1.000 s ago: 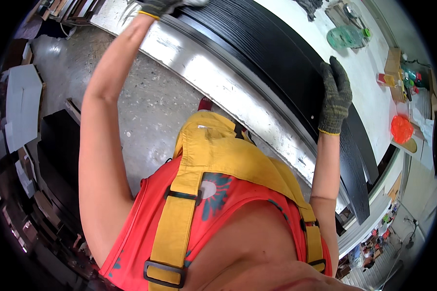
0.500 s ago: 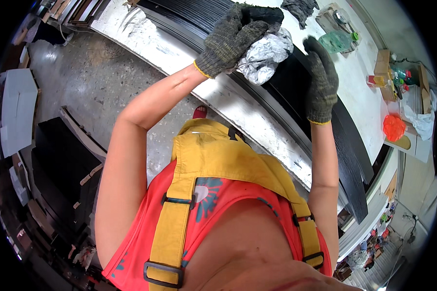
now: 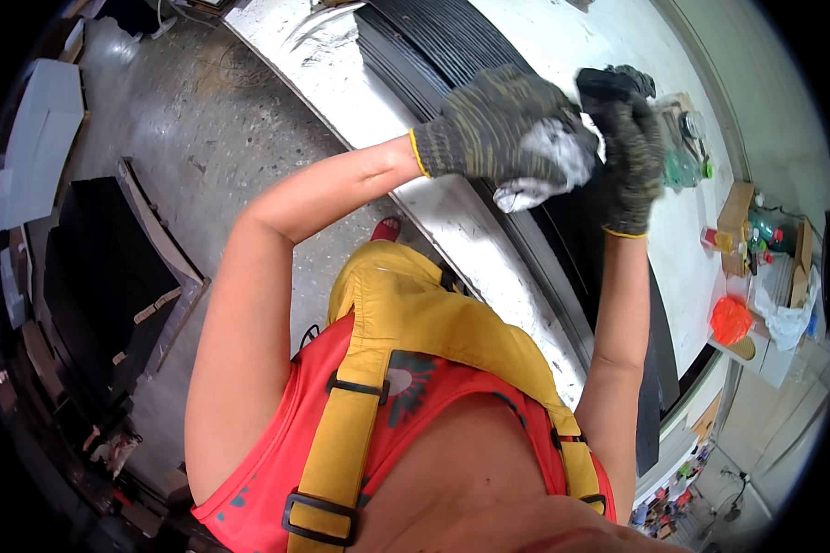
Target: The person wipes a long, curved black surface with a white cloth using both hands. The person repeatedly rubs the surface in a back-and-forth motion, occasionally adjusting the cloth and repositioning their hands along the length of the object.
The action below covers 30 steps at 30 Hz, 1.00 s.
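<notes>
Both hands wear dark grey-green knitted gloves with yellow cuffs. My left hand [image 3: 512, 124] is closed round a crumpled white rag [image 3: 549, 166], part of which hangs below the fingers. Beside it, my right hand [image 3: 632, 161] is closed, its fingers at a black cloth [image 3: 604, 85]; the grip is partly blurred. Under the hands lies a stack of long, curved black panels [image 3: 443, 46] with a grooved, wood-grain look. The stack rests on a white, black-smeared workbench [image 3: 323, 74].
A green plastic bottle [image 3: 682, 170] lies right of my right hand. Farther right are a cardboard box [image 3: 736, 212] with bottles, a red plastic bag [image 3: 730, 320] and a pale bag [image 3: 784, 309]. More black panels [image 3: 111, 267] stand on the floor at left.
My left hand with the white rag has come close to my right hand. The black cloth that was at my left hand is now at my right fingers, which have closed. The view has shifted.
</notes>
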Motion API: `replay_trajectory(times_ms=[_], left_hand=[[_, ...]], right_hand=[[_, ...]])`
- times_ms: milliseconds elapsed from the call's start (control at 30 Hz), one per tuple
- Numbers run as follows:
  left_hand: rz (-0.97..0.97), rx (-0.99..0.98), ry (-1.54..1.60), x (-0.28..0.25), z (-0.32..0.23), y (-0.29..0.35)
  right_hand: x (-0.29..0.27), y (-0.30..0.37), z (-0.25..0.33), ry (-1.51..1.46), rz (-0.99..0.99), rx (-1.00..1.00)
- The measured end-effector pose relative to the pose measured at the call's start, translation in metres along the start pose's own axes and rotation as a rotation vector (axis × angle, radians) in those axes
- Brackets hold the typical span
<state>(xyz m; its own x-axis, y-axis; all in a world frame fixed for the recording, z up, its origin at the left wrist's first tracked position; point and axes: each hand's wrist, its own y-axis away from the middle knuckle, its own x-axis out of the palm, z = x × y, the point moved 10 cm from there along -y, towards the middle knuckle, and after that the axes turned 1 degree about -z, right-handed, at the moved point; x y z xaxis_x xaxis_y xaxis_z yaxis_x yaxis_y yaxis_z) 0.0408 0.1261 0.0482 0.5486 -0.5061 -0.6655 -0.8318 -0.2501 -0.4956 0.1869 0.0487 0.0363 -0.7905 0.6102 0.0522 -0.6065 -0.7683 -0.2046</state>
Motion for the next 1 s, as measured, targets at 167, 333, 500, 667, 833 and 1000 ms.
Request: replay_trajectory(times_ms=[167, 333, 500, 667, 833, 1000], left_hand=[[0.120, 0.209, -0.141, 0.026, -0.002, 0.005], [0.039, 0.204, 0.015, 0.029, -0.002, 0.002], [-0.044, 0.229, 0.024, 0.015, -0.005, 0.003], [-0.063, 0.188, 0.023, 0.014, 0.002, 0.009], [-0.100, 0.191, 0.079, 0.016, 0.005, 0.007], [-0.128, 0.195, 0.115, 0.013, 0.005, 0.008]], right_hand=[[0.051, -0.056, 0.034, 0.151, 0.233, -0.059], [0.136, -0.118, 0.012, 0.661, 0.373, -0.044], [0.189, -0.193, -0.035, 0.920, 0.373, -0.072], [0.227, -0.202, -0.040, 1.288, 0.355, -0.170], [0.254, -0.180, -0.033, 1.565, 0.321, -0.593], [0.261, -0.165, -0.022, 1.479, 0.338, -0.771]])
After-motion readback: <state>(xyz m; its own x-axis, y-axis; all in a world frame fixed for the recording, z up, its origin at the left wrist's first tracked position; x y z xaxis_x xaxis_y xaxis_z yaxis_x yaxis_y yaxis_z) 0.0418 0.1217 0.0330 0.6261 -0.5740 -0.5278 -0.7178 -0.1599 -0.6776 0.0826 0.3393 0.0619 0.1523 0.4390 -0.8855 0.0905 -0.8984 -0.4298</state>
